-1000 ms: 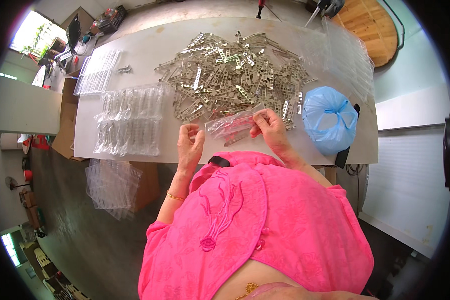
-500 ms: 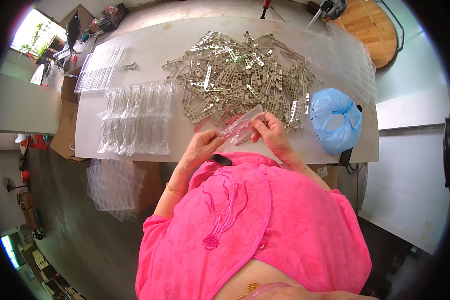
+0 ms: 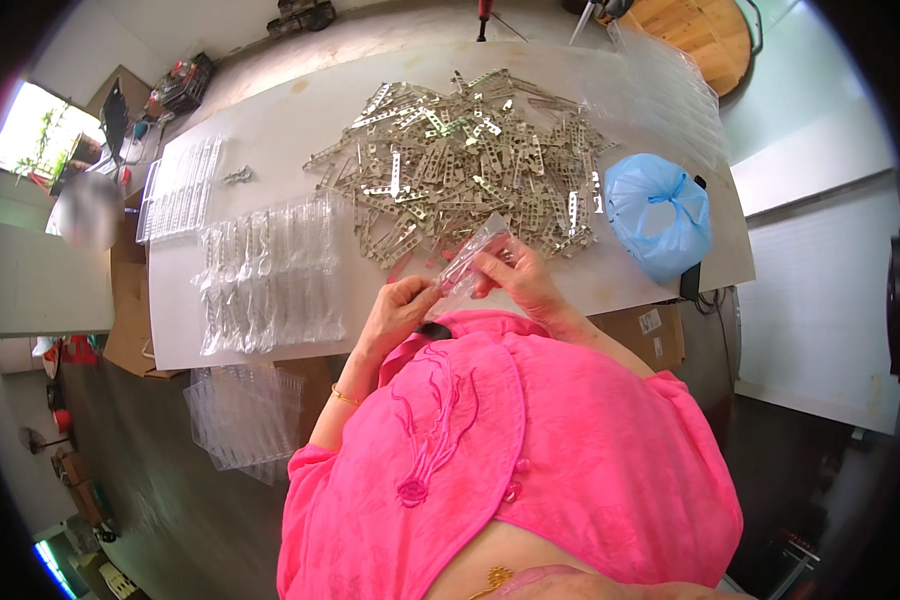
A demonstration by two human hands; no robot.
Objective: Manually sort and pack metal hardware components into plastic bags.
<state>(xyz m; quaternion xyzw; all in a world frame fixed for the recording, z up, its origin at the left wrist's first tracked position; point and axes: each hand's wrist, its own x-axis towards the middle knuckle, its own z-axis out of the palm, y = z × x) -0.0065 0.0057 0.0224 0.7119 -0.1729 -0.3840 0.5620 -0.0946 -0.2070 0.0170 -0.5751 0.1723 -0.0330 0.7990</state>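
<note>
Pinching a clear plastic bag [image 3: 468, 262] between left hand [image 3: 401, 308] and right hand [image 3: 522, 279], just over the table [image 3: 280, 125], near the middle of the near edge. Can't make out the bag's contents for glare and a reddish tint. Can see a blue plastic bag [image 3: 685, 205] by the right edge, bunched and knotted, with filling hidden. Can see clear packs [image 3: 270, 275] lined up in two rows toward the near left corner, too shiny to read inside. Beyond them, at the left edge, can see a clear ribbed tray [image 3: 178, 190], with small metal pieces [image 3: 238, 175] just beside it. Can also see clear ridged sheets [image 3: 670, 95] at the far right corner.

Can find open tabletop along the near edge between right hand and blue plastic bag, along the far edge behind the heap of perforated metal strips [image 3: 470, 165], and between ribbed tray and heap. Can find much less room between clear packs and heap, almost meeting there.

Holding the clear bag slantwise, with the upper end toward the heap's near side; can't tell whether touching the nearest strips. Gripping the lower left end with left fingertips, and the right side between right thumb and fingers.
</note>
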